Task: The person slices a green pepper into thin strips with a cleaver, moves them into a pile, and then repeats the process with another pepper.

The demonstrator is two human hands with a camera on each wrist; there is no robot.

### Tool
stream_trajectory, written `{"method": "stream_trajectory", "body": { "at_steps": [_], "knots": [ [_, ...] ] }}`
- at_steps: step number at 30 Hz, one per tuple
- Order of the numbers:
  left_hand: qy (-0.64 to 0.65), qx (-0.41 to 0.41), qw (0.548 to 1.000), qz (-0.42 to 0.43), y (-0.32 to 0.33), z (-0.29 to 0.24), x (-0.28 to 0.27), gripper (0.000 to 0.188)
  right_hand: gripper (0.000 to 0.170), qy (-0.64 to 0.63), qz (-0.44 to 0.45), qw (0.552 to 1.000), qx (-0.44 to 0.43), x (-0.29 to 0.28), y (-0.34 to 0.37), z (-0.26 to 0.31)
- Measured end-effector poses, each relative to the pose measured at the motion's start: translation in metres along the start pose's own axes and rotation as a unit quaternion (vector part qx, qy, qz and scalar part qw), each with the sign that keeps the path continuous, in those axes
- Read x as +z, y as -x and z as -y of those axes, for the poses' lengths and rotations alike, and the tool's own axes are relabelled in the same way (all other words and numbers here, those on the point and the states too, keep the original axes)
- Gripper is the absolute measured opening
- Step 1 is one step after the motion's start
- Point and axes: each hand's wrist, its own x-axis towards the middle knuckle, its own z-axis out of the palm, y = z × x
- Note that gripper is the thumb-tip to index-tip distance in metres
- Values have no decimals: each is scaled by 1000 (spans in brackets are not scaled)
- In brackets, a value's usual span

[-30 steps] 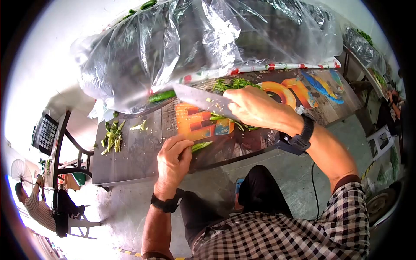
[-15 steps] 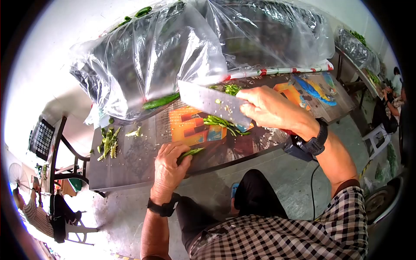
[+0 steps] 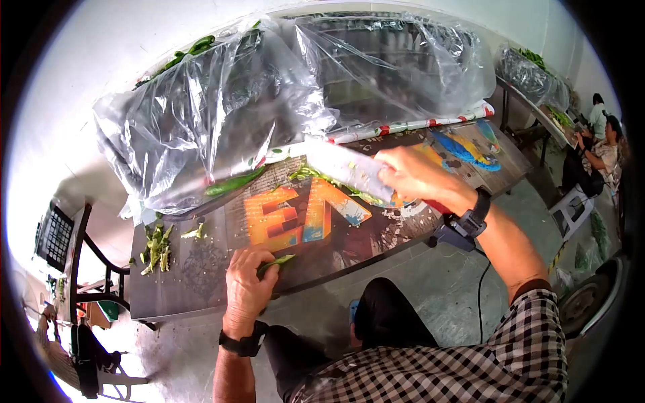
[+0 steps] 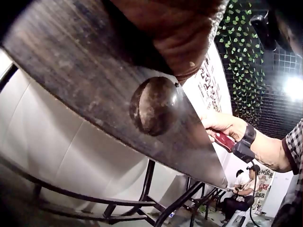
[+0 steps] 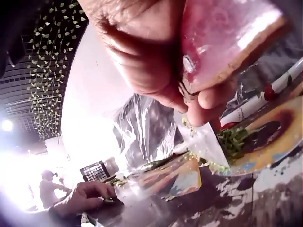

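Observation:
In the head view my left hand (image 3: 247, 285) pinches a green pepper piece (image 3: 278, 262) near the table's front edge. My right hand (image 3: 418, 176) grips a broad cleaver (image 3: 344, 165), its blade slanting over the table and partly hiding cut green strips (image 3: 306, 173). The right wrist view shows fingers round the cleaver's red handle (image 5: 222, 42), with the blade (image 5: 203, 144) low beside a heap of green strips (image 5: 234, 142). A long green pepper (image 3: 235, 183) lies left of the blade. What my left fingers hold is hidden in the left wrist view.
Clear plastic sheeting (image 3: 222, 101) covers a long bulky heap behind the work area. Green scraps (image 3: 158, 248) lie at the table's left end. A black crate (image 3: 55, 235) stands farther left, and people sit at the far right (image 3: 605, 148).
The cleaver has lowered towards the table, and the strips that lay in front of its blade now show along its far and near edges. My left hand still pinches the green piece.

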Motion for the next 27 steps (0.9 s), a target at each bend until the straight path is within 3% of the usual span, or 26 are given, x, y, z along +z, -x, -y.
{"method": "stream_trajectory", "body": {
  "at_steps": [1, 7, 15, 21, 27],
  "knots": [
    [2, 1, 1000, -1, 1, 1, 0, 18, 17, -12, -17, 999, 47, -7, 4, 5],
    [-23, -5, 1000, -6, -1, 3, 5, 18, 21, -41, -64, 997, 9, -29, 14, 1],
    [-30, 7, 999, -6, -15, -6, 19, 17, 20, -51, 4, 999, 7, -20, 23, 21],
    [-33, 7, 999, -5, -11, -4, 17, 17, 21, -57, -39, 998, -14, -24, 21, 24],
    [-14, 15, 1000, -17, -9, -5, 16, 15, 21, -34, 14, 999, 22, -30, 25, 10]
  ]
}}
